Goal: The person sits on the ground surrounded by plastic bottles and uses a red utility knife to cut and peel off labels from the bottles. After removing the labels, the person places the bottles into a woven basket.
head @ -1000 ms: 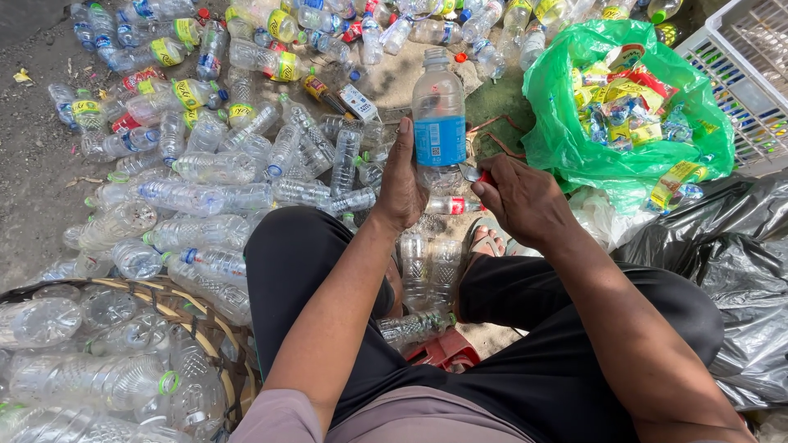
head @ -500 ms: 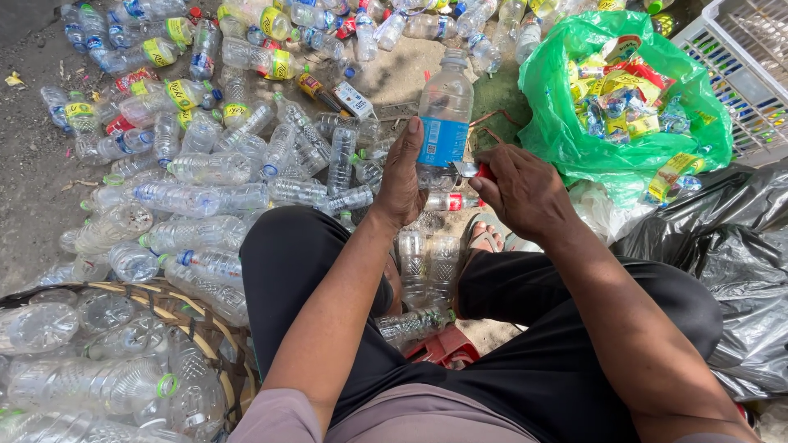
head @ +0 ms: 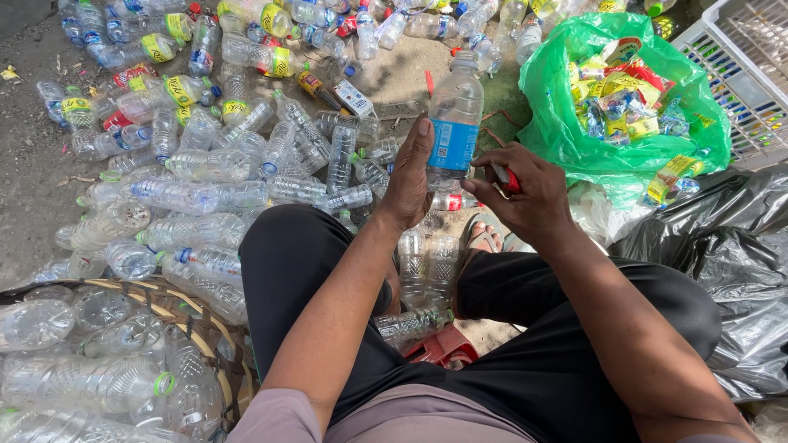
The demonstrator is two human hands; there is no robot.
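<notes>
A person sits low on the ground in black trousers, knees spread, with a woven basket (head: pixel 176 316) of clear empties at the left knee and a red stool edge (head: pixel 443 349) showing beneath. A few crushed bottles lie between the legs, near a sandalled foot (head: pixel 483 238). Above the lap, the left hand (head: pixel 410 176) is closed around the lower part of a clear plastic bottle (head: pixel 455 119), held upright; it is transparent and ribbed, empty as far as can be seen, with a blue label wrapped round its middle and no cap visible at its neck. The right hand (head: pixel 525 193), just beside the bottle's base, has its fingers curled tight on a small red tool (head: pixel 505 176), most of it hidden in the grip. Beyond the hands, a heap of clear bottles (head: pixel 222 164) with blue, yellow and red labels spreads over the bare ground to the left. To the right sits an open green plastic bag (head: pixel 558 98) stuffed with stripped labels, a black bag (head: pixel 730 246) beside it, and a white crate (head: pixel 739 57) at the far corner.
</notes>
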